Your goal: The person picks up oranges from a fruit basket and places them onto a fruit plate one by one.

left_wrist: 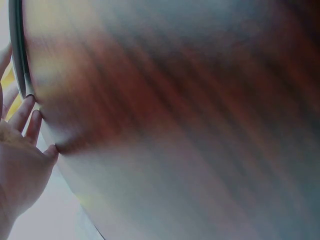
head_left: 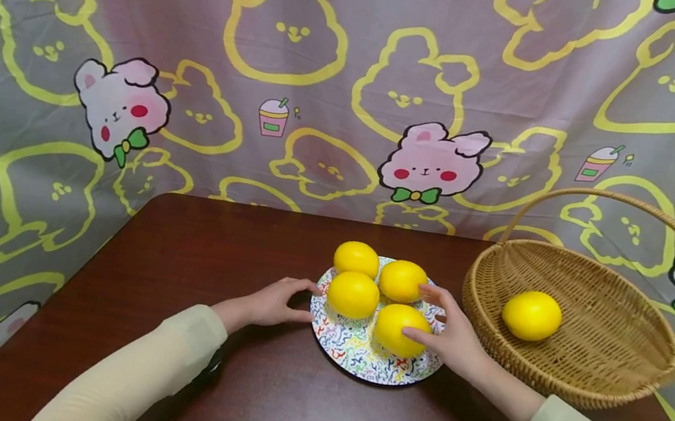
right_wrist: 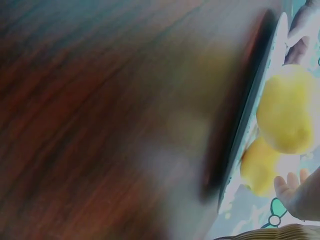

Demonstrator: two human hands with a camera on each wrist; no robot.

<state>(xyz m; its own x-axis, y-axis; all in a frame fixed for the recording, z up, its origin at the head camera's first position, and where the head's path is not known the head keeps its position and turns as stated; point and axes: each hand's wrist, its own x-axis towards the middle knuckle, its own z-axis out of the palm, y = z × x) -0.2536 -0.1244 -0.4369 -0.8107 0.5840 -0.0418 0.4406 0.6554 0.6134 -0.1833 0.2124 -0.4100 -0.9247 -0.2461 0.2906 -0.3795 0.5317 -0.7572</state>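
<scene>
Several yellow lemons lie on a round plate [head_left: 347, 350] with a colourful squiggle pattern. My left hand [head_left: 277, 302] is at the plate's left rim, thumb and fingers spread, fingertips right at the edge. In the left wrist view, the left hand's fingers [left_wrist: 22, 114] reach down beside the rim to the tabletop. My right hand [head_left: 457, 338] is over the plate's right side, fingers apart. Its thumb overlaps the front right lemon [head_left: 398, 329], and its fingertips come close to the back right lemon [head_left: 401, 281]. Two lemons, front left [head_left: 353, 295] and back left [head_left: 356, 259], sit farther from it.
A wicker basket [head_left: 622, 310] with a tall arched handle stands right of the plate, holding one lemon [head_left: 531, 316]. Both stand on a dark reddish-brown table [head_left: 204, 248]. A patterned cloth [head_left: 327, 112] hangs behind the table's back edge.
</scene>
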